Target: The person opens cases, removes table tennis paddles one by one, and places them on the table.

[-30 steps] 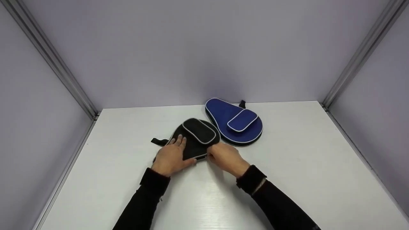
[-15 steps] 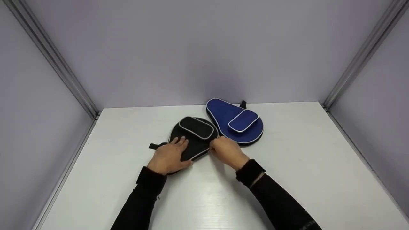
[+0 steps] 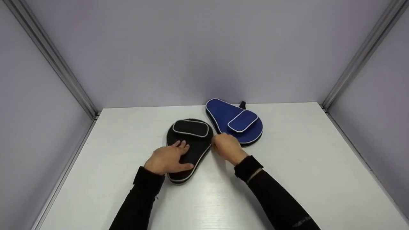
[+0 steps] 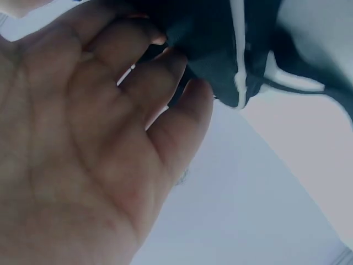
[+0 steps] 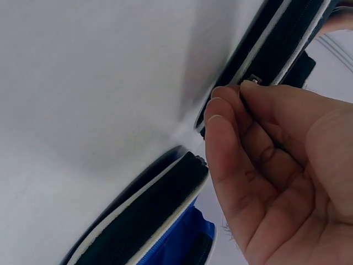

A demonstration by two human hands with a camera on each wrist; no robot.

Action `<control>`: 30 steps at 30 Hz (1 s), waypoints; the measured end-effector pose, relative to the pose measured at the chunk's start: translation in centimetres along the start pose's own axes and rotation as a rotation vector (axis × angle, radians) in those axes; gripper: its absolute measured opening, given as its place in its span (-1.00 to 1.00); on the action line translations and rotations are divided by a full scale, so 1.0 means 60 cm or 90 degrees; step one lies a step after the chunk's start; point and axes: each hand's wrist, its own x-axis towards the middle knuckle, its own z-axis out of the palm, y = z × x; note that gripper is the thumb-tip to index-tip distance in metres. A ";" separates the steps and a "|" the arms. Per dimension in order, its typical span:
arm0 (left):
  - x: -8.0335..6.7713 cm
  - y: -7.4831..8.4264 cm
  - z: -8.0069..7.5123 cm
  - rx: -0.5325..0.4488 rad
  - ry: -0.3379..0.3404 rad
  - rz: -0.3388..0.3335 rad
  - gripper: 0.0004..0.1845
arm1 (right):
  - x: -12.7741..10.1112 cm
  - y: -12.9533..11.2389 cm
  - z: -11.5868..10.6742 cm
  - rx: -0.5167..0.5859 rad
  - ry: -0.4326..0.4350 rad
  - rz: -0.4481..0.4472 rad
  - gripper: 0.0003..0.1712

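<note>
The black bag (image 3: 198,147) lies on the white counter (image 3: 287,166), just left of the blue bag (image 3: 223,112) and a bit nearer. The left hand (image 3: 167,159) rests on the black bag, thumb out wide. The right hand (image 3: 228,147) pinches the little zip pull (image 5: 254,79) at the black bag's right edge.

White-piped black case (image 3: 198,147) lies flat, pocket (image 3: 190,128) up.
</note>
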 end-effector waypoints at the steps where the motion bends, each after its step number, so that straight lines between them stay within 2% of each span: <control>1: -0.001 0.002 -0.001 -0.004 -0.001 0.001 -0.03 | 0.002 -0.001 -0.001 0.000 -0.003 0.006 -0.82; 8: -0.007 0.010 -0.004 -0.012 -0.023 0.017 0.02 | 0.011 -0.005 -0.009 -0.003 -0.023 0.029 -0.81; 13: -0.002 0.002 -0.001 -0.023 -0.027 0.035 0.12 | 0.014 -0.005 -0.020 0.010 -0.037 0.041 -0.77; 18: 0.006 -0.004 0.009 -0.060 -0.020 0.052 0.17 | 0.015 -0.005 -0.021 0.023 -0.037 0.055 -0.80; 26: 0.011 0.000 0.014 -0.092 -0.004 0.031 0.18 | 0.013 -0.006 -0.020 0.046 -0.025 0.052 -0.84; 30: 0.016 -0.002 0.015 -0.095 0.008 0.017 0.19 | 0.013 -0.008 -0.017 0.060 -0.038 0.034 -0.84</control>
